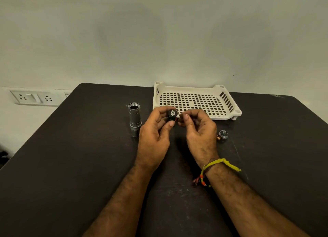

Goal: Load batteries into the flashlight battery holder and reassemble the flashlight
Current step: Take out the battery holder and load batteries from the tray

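Nearest the camera, two bare forearms extend over the dark table [71, 165]. A yellow thread band [219, 163] and a beaded thread [202, 180] circle the right wrist.

Above mid-table, the left hand [153, 135] holds the black battery holder [172, 115] in the air, fingers and thumb curled around its body, metal end contact facing the camera. The right hand [198, 130] is level with it, fingertips curled and pinched against the holder's right side, where a small red and white part shows; whether this is a battery cannot be determined.

Right of the right hand, the flashlight tail cap [223, 135] lies on the table, a copper-coloured piece touching its left edge.

Left of the left hand, the grey flashlight body [134, 118] stands upright, open threaded end up.

Behind the hands, a cream perforated tray [229, 102] sits against the wall [159, 32].

At far left, a white socket panel [34, 97] is mounted on the wall.
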